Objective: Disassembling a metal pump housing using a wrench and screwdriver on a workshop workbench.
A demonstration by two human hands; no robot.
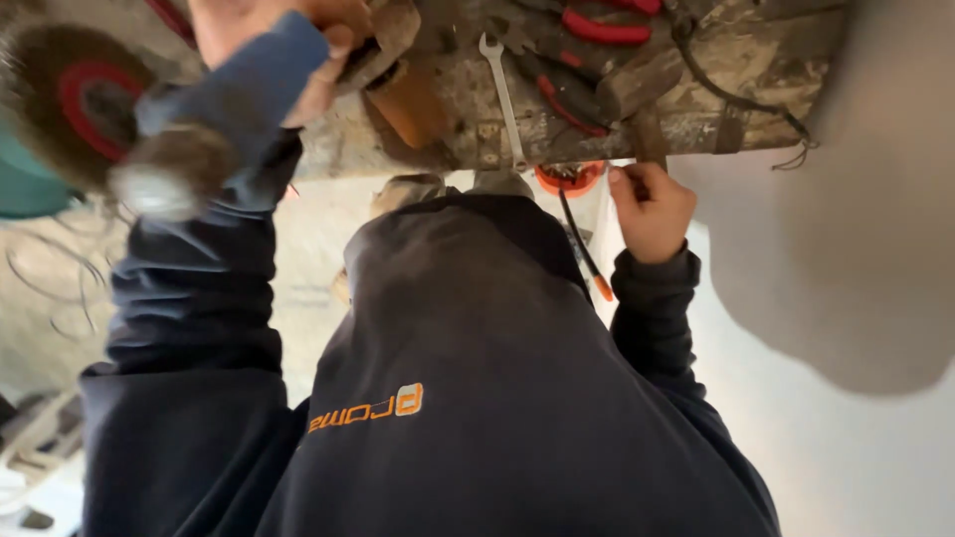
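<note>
The left hand (274, 50) is partly cut off by the top edge; its fingers curl round something brown and hard to make out, so what it grips I cannot tell. Just left of it blurs a wire brush wheel (75, 99). The right hand (649, 207) is pressed into a loose fist at the bench (756, 70) edge, beside an orange cup (569, 179). A spanner (502, 94) and red pliers (602, 30) lie beyond it.
</note>
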